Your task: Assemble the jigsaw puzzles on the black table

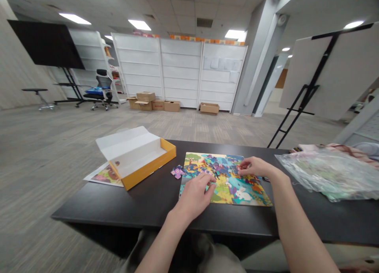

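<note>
A colourful animal jigsaw puzzle [225, 196] lies on the dark table, with a heap of loose puzzle pieces [217, 166] over its middle and far part. My left hand [197, 192] rests at the puzzle's left side, fingers bent and thumb apart, its fingertips by the loose pieces. At the right side, my right hand [257, 167] has thumb and fingers closed on what looks like a small reddish puzzle piece, partly hidden by the fingers. A purple puzzle piece [177, 172] sits off the puzzle's left edge.
An open yellow box [151, 166] with a white inside stands on the table [118, 210] at left, over a printed picture sheet [103, 176]. Clear plastic bags [325, 172] lie at right. Beyond are an easel [308, 87], cardboard boxes [171, 106] and white shelving [180, 71].
</note>
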`<state>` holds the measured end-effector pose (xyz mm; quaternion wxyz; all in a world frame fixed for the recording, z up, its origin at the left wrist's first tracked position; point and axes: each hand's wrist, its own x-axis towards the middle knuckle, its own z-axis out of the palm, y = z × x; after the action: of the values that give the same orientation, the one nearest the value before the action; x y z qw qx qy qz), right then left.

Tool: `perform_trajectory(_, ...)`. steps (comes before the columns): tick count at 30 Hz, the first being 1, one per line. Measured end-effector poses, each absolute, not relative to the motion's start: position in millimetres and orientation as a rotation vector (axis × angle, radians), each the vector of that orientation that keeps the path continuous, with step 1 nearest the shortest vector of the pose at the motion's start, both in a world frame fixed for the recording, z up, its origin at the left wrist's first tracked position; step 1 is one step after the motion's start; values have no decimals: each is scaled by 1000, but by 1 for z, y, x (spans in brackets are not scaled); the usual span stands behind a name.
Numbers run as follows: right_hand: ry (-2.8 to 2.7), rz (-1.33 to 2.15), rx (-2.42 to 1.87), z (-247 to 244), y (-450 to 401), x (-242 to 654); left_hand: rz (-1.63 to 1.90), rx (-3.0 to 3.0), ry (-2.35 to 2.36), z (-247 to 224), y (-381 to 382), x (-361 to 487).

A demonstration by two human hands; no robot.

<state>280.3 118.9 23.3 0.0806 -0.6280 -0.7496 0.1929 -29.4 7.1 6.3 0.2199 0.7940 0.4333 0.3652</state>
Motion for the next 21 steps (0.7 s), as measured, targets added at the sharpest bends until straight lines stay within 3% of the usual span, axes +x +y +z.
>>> perform_trajectory(21, -2077, 906, -1638, 20, 120, 271, 1008, 2223, 1186, 2, 8, -24)
